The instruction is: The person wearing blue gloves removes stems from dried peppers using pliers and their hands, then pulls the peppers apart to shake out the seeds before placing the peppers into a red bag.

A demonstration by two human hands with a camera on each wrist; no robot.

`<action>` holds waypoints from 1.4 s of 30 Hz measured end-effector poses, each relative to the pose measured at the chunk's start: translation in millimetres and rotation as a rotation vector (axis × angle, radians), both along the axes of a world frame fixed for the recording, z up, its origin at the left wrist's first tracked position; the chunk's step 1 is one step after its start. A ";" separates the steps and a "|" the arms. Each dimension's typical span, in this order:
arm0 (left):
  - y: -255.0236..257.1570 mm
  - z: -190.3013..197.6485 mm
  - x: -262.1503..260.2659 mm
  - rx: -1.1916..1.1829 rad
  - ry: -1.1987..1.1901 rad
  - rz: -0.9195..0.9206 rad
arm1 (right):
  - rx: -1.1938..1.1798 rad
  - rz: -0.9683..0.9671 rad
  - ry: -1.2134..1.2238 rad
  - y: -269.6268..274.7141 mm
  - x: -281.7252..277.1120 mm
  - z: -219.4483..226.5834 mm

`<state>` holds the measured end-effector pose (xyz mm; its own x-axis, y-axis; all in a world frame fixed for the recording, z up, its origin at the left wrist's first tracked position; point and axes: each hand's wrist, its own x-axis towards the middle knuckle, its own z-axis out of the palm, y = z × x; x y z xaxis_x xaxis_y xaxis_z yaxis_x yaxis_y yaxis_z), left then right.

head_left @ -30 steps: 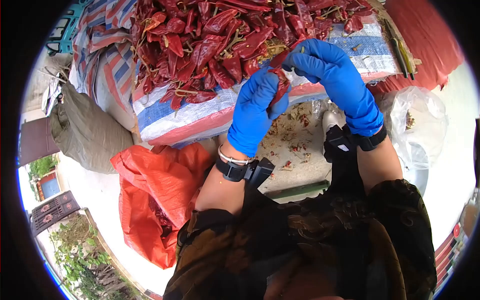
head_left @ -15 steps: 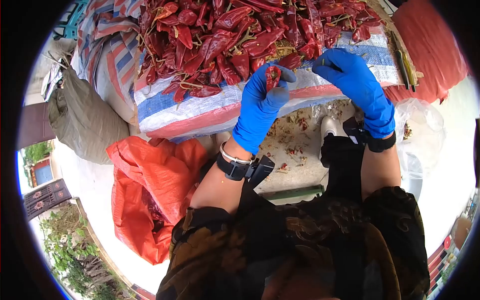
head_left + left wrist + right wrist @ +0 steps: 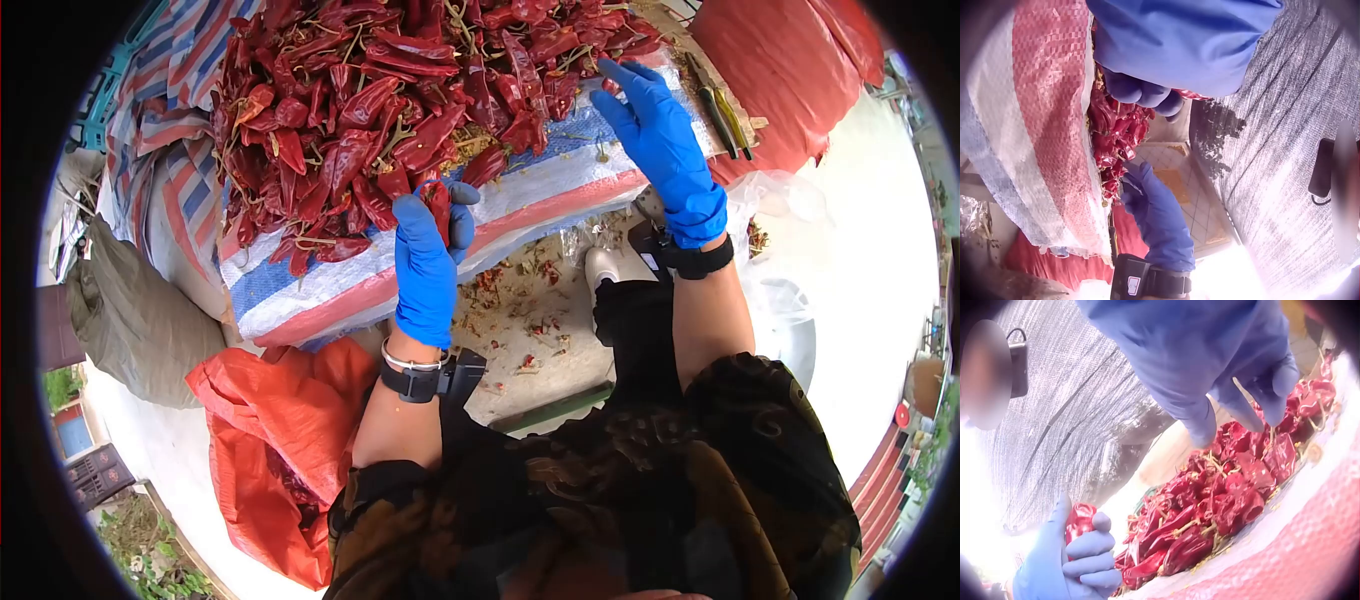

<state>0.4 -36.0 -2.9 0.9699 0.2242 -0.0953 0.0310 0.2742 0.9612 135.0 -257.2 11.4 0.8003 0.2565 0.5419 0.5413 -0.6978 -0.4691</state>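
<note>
My blue-gloved left hand (image 3: 424, 280) grips a dried red chili pepper (image 3: 436, 204) between thumb and fingers, at the near edge of the chili pile (image 3: 340, 125). In the right wrist view the same chili (image 3: 1080, 520) shows between the thumb and curled fingers of that hand. My right hand (image 3: 655, 150), also blue-gloved, hovers over the right side of the striped woven sheet (image 3: 330, 285) with its fingers spread and nothing held. In the right wrist view its fingertips (image 3: 1200, 428) hang close over several chilies with stems.
A pair of dark-and-yellow handled tools (image 3: 722, 115) lies at the sheet's right edge, beside a full red sack (image 3: 775, 75). An open orange-red bag (image 3: 270, 420) with chilies inside stands at the lower left, near a grey-green sack (image 3: 140, 310). Scraps (image 3: 540, 325) litter the floor.
My right hand has parted from the left hand and its chili, moved right, and spread its fingers. My left hand has kept the chili and turned it upright. The head view has shifted.
</note>
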 end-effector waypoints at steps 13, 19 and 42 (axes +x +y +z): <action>-1.4 7.2 -1.1 0.001 0.065 0.069 | -0.478 -0.835 -0.055 -137.0 44.3 -53.9; 2.9 0.0 1.8 -0.005 0.063 -0.001 | -0.480 -0.853 -0.008 -135.1 47.3 -48.8; 11.9 -5.5 3.1 -0.191 -0.129 0.142 | 0.921 -0.040 0.288 -30.9 -3.9 36.5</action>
<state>3.5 -24.1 -8.3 0.9368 0.3489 -0.0270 -0.1398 0.4438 0.8852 131.1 -288.0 48.0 0.9328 -0.2014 0.2987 0.3039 -0.0054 -0.9527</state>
